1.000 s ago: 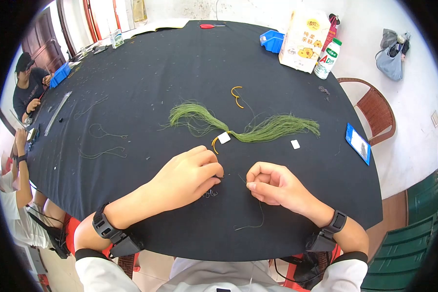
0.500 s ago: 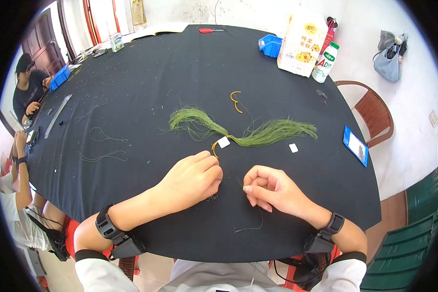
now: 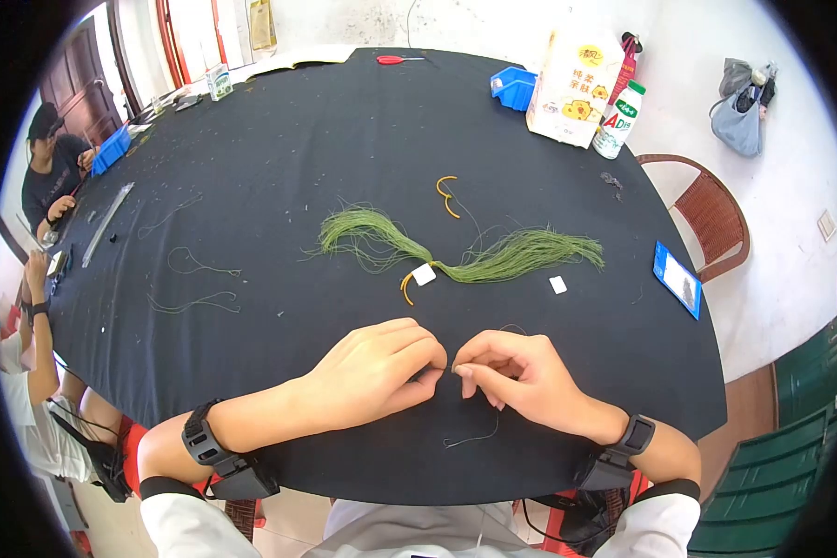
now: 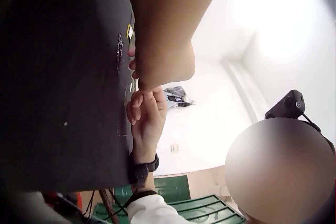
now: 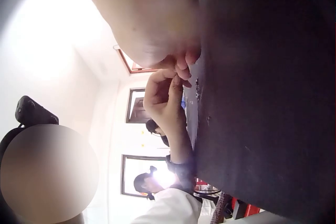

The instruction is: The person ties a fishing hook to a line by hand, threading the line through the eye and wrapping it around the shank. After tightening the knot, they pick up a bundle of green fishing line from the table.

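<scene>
My left hand (image 3: 381, 367) and right hand (image 3: 521, 372) meet over the black tablecloth near its front edge, fingertips almost touching. Between right thumb and index finger I pinch a thin dark green thread (image 3: 495, 426); its tail curls on the cloth below. The left thumb and fingers pinch a small dark thin piece, now hidden by the fingers; I cannot tell its kind. Beside the hands in the left wrist view lies a small pile of wiry metal bits (image 4: 119, 50). Beyond the hands rests a tied bundle of green threads (image 3: 521, 256), with a white square tag (image 3: 423, 274) at its middle.
Yellow curved pieces (image 3: 447, 197) and another white square (image 3: 557, 285) lie near the bundle. Loose threads (image 3: 195, 302) are at left. Farther right are a blue packet (image 3: 677, 279), a bottle (image 3: 618, 121), a tissue pack (image 3: 577, 88) and a blue bin (image 3: 513, 88). Other people sit at left.
My left hand has moved right and slightly toward me, closing the gap to the right hand. A loop of thread now shows above the right hand.
</scene>
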A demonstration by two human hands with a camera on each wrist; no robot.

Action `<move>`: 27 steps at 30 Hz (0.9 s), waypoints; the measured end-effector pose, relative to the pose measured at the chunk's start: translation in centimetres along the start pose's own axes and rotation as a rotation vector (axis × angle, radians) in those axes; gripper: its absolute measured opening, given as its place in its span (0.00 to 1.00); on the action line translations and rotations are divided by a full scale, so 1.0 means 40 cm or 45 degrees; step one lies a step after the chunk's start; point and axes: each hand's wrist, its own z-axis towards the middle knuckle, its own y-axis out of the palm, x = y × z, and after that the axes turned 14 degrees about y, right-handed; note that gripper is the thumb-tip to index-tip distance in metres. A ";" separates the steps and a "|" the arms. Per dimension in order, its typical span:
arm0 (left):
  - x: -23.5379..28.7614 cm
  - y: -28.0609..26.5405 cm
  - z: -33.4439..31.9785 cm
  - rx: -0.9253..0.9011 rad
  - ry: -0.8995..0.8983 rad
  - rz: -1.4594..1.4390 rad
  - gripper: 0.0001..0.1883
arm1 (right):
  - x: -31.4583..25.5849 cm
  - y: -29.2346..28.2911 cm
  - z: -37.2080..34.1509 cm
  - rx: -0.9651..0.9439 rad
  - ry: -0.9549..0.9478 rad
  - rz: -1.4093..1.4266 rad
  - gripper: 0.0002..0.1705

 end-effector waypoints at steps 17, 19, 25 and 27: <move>0.015 0.008 0.001 0.065 -0.023 -0.081 0.11 | 0.006 0.016 -0.010 0.170 -0.265 -0.281 0.05; 0.019 0.005 0.005 0.084 -0.032 -0.091 0.11 | 0.008 0.017 -0.009 0.182 -0.280 -0.249 0.05; 0.014 0.006 0.003 0.133 -0.001 -0.077 0.10 | 0.001 0.014 -0.013 0.203 -0.273 -0.278 0.05; 0.016 0.008 0.002 0.149 -0.018 -0.091 0.09 | -0.008 0.013 -0.017 0.229 -0.285 -0.357 0.05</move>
